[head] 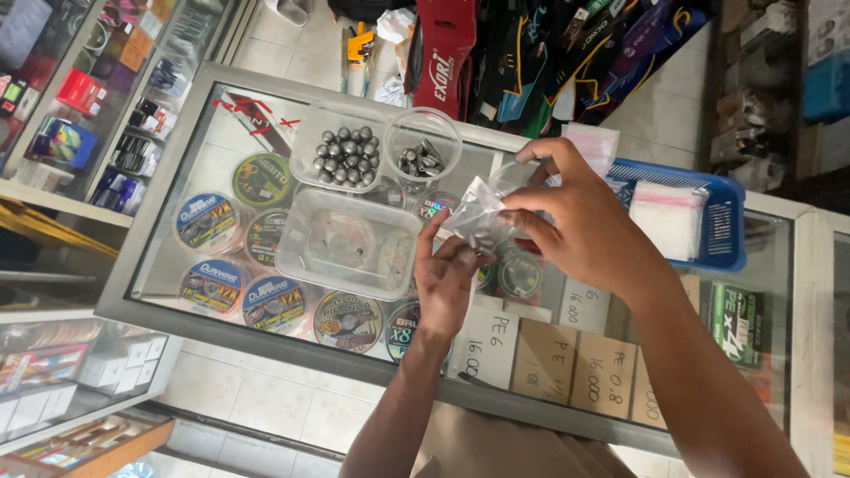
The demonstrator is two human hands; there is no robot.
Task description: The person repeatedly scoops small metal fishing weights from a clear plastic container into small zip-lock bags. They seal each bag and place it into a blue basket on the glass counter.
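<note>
From the head camera, your left hand [445, 279] and right hand [575, 221] meet over the glass counter [221, 133], both pinching a small clear plastic bag [478, 212], just beside a shallow clear tray [350, 243] and a tub of grey round weights [345, 146].

Clear plastic bag [478, 215]: transparent, holding dark grey pieces. Square container [343, 144]: clear, holding matte grey round sinkers [347, 157]. Basket [722, 232]: blue lattice pattern. Line spools [206, 222]: blue and orange labels. Price cards [602, 375]: tan cardboard.
</note>
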